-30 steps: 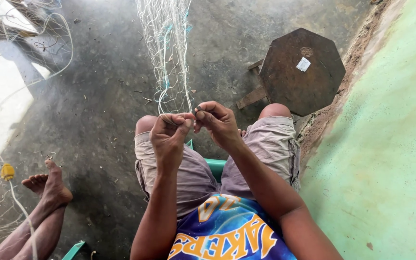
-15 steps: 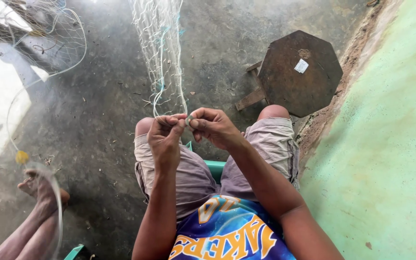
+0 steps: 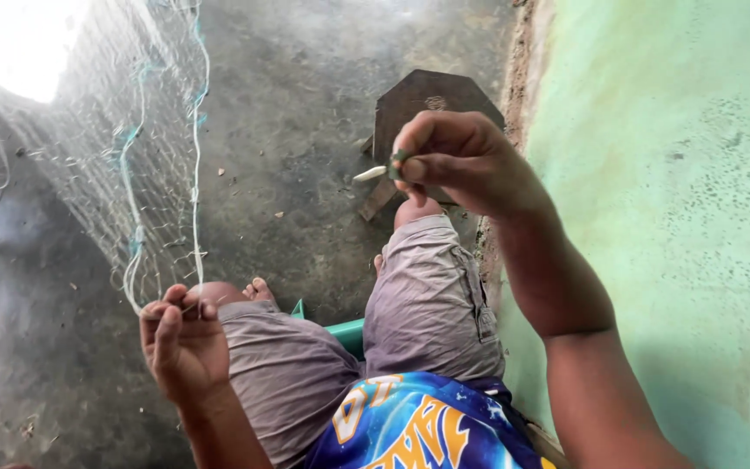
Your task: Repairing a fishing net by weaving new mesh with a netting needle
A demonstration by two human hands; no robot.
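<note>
A fine white fishing net (image 3: 106,165) with teal cord hangs in front of me at the upper left. My left hand (image 3: 180,343) pinches the net's lower edge just above my left knee. My right hand (image 3: 462,161) is raised high on the right, fingers closed on a small pale netting needle (image 3: 377,171) whose tip points left. A thin thread between needle and net is too faint to see. I sit on a green seat (image 3: 345,334) in grey shorts.
A dark octagonal wooden stool (image 3: 431,104) lies on the concrete floor (image 3: 305,130) beyond my right knee. A green painted wall (image 3: 679,217) runs along the right. Bright light glares at the upper left.
My hands, together at the net's edge before, have separated: the right hand pulled up and to the right with the needle, the left stayed low on the net. The view shifted right.
</note>
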